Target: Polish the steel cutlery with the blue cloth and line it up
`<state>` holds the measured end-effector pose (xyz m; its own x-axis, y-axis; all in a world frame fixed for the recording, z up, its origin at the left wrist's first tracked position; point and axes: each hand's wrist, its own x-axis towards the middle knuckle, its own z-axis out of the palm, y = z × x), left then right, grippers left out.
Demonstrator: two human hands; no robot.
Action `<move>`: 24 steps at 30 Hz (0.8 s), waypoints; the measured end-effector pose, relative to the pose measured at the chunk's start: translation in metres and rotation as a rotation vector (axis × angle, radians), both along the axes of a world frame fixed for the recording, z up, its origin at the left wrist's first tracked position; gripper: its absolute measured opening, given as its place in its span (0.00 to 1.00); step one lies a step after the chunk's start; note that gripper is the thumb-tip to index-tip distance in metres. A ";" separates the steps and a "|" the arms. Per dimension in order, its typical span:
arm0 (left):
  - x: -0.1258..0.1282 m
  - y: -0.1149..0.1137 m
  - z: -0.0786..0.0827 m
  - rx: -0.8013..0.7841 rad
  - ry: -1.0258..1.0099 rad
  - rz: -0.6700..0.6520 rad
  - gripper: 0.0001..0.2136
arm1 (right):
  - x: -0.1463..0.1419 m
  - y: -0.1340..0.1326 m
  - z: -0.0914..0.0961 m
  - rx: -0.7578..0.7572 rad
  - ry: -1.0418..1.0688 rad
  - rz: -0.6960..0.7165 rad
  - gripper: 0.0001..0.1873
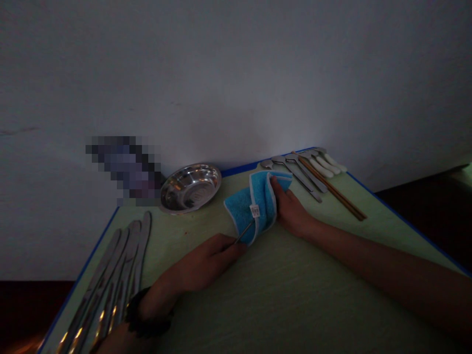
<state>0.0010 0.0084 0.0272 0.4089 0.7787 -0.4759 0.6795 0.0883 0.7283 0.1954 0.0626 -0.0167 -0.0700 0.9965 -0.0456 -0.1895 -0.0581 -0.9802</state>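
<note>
My left hand is closed on the thin metal handle of a utensil. Its far end disappears into a folded blue cloth with pale edging and a small white tag, so the kind of utensil is hidden. My right hand grips this cloth from the right side, around the covered end. Both hands are above the middle of the pale green table.
A shiny metal bowl stands at the back left beside a pixelated upright object. Several table knives lie along the left edge. At the back right are metal spoons, wooden chopsticks and white-handled utensils. A wall rises behind.
</note>
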 end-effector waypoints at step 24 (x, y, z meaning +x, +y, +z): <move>0.006 -0.001 0.002 0.059 -0.106 0.013 0.14 | -0.004 -0.005 0.000 0.067 -0.175 0.028 0.18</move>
